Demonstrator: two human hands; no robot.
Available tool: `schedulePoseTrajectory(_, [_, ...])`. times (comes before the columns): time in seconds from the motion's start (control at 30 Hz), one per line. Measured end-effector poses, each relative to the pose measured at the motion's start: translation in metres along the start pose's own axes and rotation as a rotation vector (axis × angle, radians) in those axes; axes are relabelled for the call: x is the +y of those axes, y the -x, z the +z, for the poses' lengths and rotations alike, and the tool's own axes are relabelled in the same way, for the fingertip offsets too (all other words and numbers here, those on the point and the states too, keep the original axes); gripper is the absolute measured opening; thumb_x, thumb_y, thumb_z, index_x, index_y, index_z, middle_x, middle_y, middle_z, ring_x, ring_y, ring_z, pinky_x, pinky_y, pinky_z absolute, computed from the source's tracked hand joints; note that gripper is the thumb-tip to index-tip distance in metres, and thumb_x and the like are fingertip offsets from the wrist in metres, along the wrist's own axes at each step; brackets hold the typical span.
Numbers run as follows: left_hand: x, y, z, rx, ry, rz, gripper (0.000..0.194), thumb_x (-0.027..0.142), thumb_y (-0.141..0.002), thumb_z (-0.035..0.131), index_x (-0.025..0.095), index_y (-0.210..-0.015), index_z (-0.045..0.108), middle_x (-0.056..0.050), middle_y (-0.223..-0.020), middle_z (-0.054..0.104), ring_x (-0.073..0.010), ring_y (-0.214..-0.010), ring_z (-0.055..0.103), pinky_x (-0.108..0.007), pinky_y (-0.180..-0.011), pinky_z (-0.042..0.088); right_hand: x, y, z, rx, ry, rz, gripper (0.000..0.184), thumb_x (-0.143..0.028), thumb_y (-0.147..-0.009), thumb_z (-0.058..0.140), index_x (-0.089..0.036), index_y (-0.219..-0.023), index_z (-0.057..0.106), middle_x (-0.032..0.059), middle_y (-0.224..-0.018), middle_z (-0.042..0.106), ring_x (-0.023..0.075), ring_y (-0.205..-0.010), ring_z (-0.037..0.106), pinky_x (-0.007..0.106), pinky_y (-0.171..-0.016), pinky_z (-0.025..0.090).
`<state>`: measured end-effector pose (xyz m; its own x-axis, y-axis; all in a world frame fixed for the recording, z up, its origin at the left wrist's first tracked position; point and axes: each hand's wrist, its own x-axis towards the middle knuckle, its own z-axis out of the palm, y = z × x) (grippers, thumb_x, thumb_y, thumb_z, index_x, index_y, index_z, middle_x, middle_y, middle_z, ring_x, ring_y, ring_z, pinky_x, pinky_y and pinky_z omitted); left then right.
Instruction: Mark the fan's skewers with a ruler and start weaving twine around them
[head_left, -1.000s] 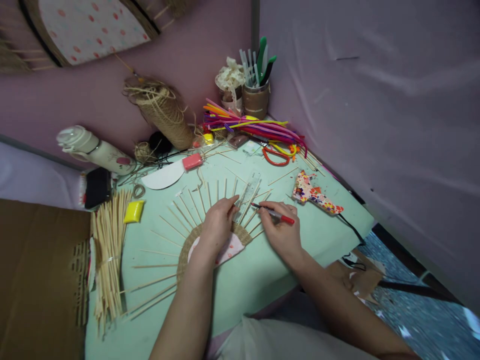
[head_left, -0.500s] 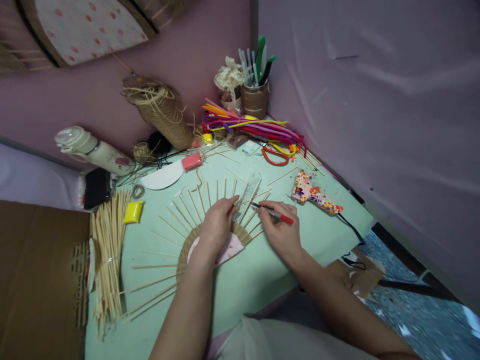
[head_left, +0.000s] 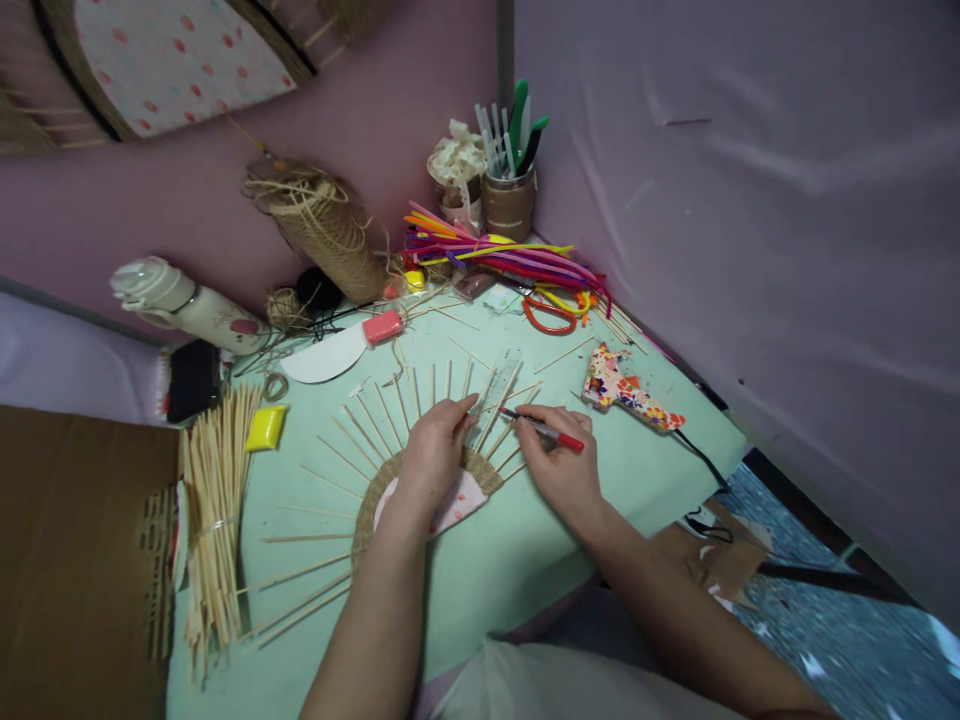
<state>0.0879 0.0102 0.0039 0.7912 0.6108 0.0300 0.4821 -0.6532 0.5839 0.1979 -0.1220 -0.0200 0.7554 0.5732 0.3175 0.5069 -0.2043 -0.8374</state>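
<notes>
My left hand (head_left: 435, 445) is closed on the lower end of a clear ruler (head_left: 499, 385), with thumb and fingers together. The ruler lies along one of the wooden sticks (head_left: 382, 418) that fan out from a half-round piece. This piece has a twine-wrapped rim (head_left: 366, 515) and a pink spotted cloth middle (head_left: 461, 503), partly hidden under my left hand and forearm. Between the fingers of my right hand (head_left: 562, 460) is a red pen (head_left: 555, 433). Its dark tip points left, at the stick beside the ruler; I cannot tell whether it touches.
A floral glue gun (head_left: 630, 388) lies to the right, its cord over the table edge. Orange-handled scissors (head_left: 550, 316) and pipe cleaners (head_left: 502, 250) lie behind. Bundled sticks (head_left: 217, 520), a yellow packet (head_left: 266, 428) and a bottle (head_left: 187, 305) are at the left.
The view has shifted very slightly. Both hands, the ruler and the pen stay in nearly the same places.
</notes>
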Motion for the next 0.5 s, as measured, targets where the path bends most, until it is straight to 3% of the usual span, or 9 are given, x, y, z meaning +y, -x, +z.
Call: schedulePoseTrajectory(0.5, [-0.0008,0.0007,0.0004,0.010,0.007,0.018,0.030,0.023,-0.090,0.052,0.019,-0.117,0.065,-0.008,-0.098,0.070,-0.0202,-0.091,0.063,-0.032,-0.081,0.048,0.0007,0.0004,-0.0002,0.004,-0.007,-0.011,0.010,-0.026,-0.086,0.059,-0.023,-0.088,0.068,0.0003,-0.083,0.074,0.0178,-0.078,0.066,0.037,-0.084,0.035])
